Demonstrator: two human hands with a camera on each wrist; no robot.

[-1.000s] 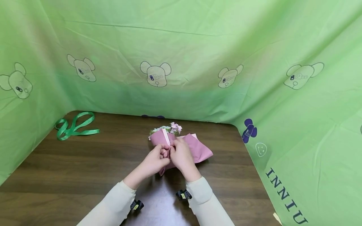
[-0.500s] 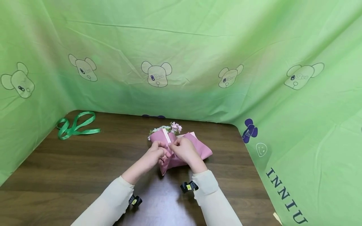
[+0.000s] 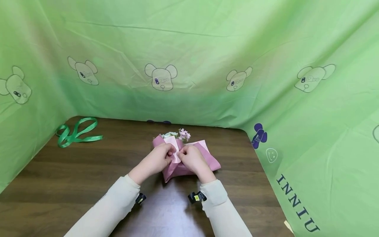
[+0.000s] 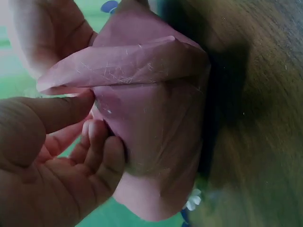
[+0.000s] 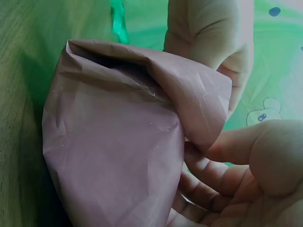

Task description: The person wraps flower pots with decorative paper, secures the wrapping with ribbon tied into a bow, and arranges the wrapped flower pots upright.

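A small bouquet lies on the dark wooden table, wrapped in dusty-pink wrapping paper [image 3: 212, 160] with a pale inner side. Pink blossoms [image 3: 185, 134] and whitish-green ones [image 3: 169, 134] peek out at its far end. My left hand [image 3: 154, 162] pinches the paper's folded edge between thumb and fingers. Just to its right, my right hand [image 3: 193, 160] pinches the same overlap, thumb and index finger meeting on it. In the right wrist view a turned-over paper flap [image 5: 203, 101] stands up between both hands. The stems are hidden inside the wrap.
A loosely looped green ribbon [image 3: 77, 135] lies at the table's far left. Green printed cloth [image 3: 192, 105] walls in the back and both sides of the table [image 3: 88, 177]. Dark wrist cameras sit at both cuffs, the right camera [image 3: 196, 197] close over the tabletop.
The left fingers, spread half a second ago, have closed on the paper edge. The flap has been drawn leftward, showing a wider pale strip. The right hand keeps its pinch; the ribbon is still.
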